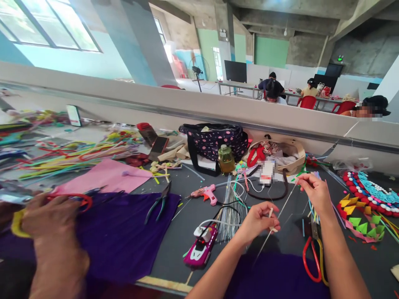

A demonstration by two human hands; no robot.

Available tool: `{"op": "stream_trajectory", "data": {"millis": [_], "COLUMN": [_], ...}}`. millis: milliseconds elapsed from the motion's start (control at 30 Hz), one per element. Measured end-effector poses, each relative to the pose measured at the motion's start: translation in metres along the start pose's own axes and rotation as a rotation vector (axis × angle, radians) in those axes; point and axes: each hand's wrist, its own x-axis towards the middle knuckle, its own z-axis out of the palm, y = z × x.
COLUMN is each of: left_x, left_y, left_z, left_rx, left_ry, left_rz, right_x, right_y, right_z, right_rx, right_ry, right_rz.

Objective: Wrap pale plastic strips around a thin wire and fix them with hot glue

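Observation:
My right hand (314, 192) pinches the upper end of a thin whitish stem (287, 200), which slants down to the left. Between the bent fingers of my left hand (260, 222) is a small cream strip (270, 213); the stem passes close by these fingertips, and I cannot tell whether they grip it too. Below my hands lies dark purple cloth (274, 276). Scissors (314, 255) with red and yellow handles rest beside my right forearm. A bundle of thin wires (230, 216) lies left of my left hand.
At left, a co-worker's blurred hand (51, 220) holds red-and-yellow-handled scissors (86, 202) over purple cloth (124, 236). Pliers (160, 203), a pink glue gun (204, 194), a purple power strip (201, 249), a bottle (226, 158), a bag (215, 141) and colourful decorations (370, 193) surround me.

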Motion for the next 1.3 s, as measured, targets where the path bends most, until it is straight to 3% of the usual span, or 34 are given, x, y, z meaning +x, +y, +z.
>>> {"op": "stream_trajectory", "data": {"millis": [333, 500, 667, 1033, 1167, 1300], "left_x": [-0.003, -0.001, 0.002, 0.008, 0.009, 0.008], "left_y": [-0.002, -0.005, -0.021, -0.052, -0.058, -0.062], "left_z": [-0.002, -0.006, -0.01, -0.001, 0.002, 0.004], "left_rx": [0.06, 0.046, -0.016, -0.072, -0.087, -0.115], "left_ry": [0.065, 0.075, -0.025, 0.164, 0.15, 0.101], "left_rz": [0.011, 0.009, -0.099, -0.156, -0.158, -0.162], "right_x": [-0.001, 0.009, 0.02, 0.021, 0.021, 0.024], "right_y": [-0.009, 0.0, 0.011, 0.026, 0.023, 0.028], "right_z": [-0.008, -0.014, -0.021, -0.018, -0.017, -0.019], "right_rx": [0.083, 0.039, -0.029, -0.214, -0.337, -0.282], "right_ry": [-0.103, -0.08, -0.055, -0.127, -0.12, -0.119], "right_rz": [0.055, 0.043, 0.057, -0.042, -0.07, -0.035]}}
